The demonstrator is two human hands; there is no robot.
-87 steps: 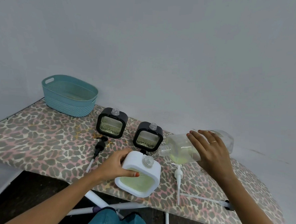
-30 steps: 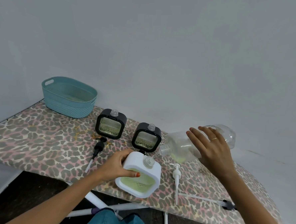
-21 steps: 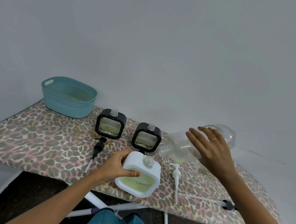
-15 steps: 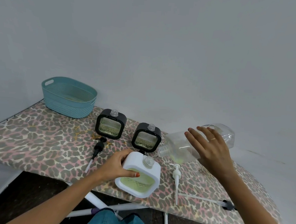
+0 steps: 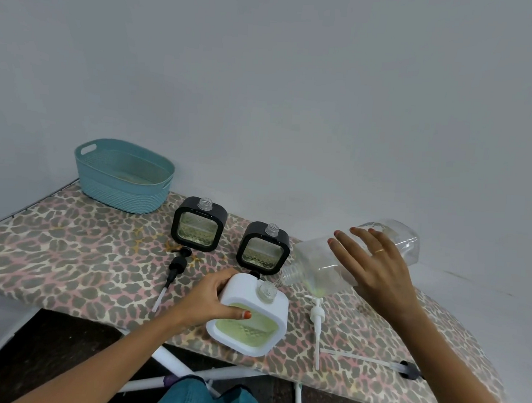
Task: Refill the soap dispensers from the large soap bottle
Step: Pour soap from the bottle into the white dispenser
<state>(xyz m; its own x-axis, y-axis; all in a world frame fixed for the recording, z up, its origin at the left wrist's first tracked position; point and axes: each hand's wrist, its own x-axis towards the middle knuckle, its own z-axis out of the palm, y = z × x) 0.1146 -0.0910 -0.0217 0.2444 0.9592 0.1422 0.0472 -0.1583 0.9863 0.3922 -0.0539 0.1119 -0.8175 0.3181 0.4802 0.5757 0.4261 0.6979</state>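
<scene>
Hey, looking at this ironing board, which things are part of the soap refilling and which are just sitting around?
Part of the job:
- large soap bottle, tipped in the right hand
- white dispenser, held by the left hand
- two black dispensers
- black pump, white pump

Just lying about:
- teal basket
- ironing board itself

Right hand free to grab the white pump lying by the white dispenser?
Probably not yet. The right hand holds the tilted big bottle at the white dispenser. The white pump lies uncovered just below it, so only the bottle stands in the way.
</scene>
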